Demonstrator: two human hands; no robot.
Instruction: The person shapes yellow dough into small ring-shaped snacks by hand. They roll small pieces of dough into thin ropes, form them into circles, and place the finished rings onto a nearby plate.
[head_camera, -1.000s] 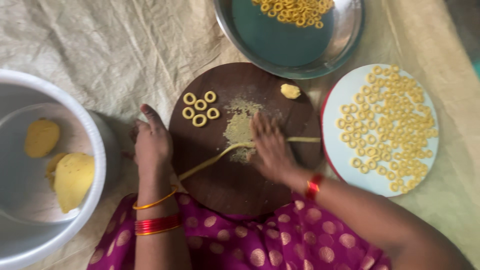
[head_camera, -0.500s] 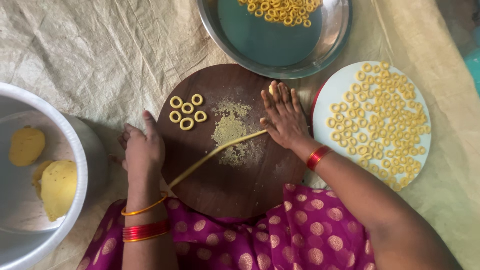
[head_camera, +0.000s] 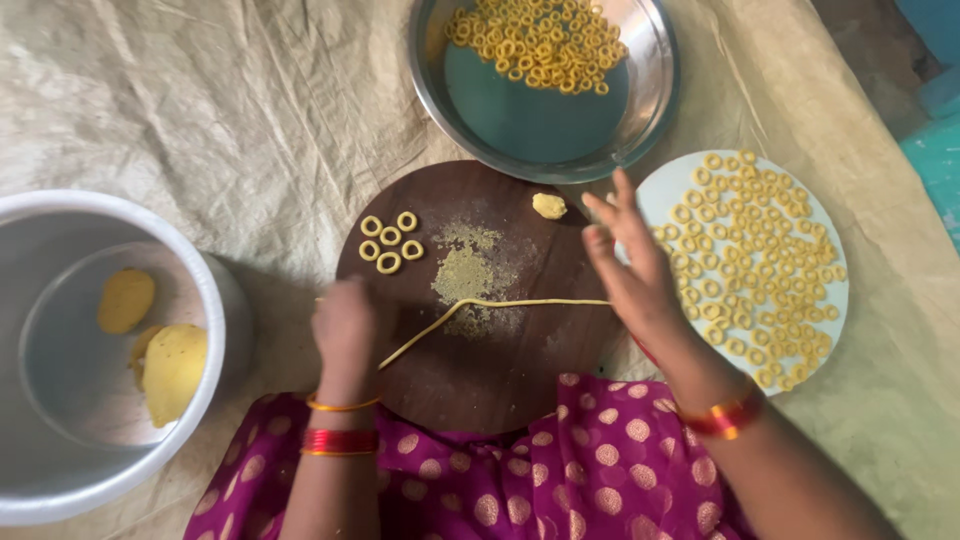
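Floor covering: one beige woven sheet (head_camera: 200, 110), creased and wrinkled throughout, spread across nearly the whole view. Upper right corner: strip of dark ground (head_camera: 860, 40) and a turquoise surface (head_camera: 935, 150) (kind unclear). Light: soft, even, without hard shadows.

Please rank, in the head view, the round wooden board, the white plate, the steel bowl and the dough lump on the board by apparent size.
1. Round wooden board
2. Steel bowl and white plate: they look alike, and the bowl is cut off, so unranked
3. Dough lump

A thin yellow dough rope (head_camera: 470, 312) lies bent across the round wooden board (head_camera: 500, 380), its left end probably under a hand.
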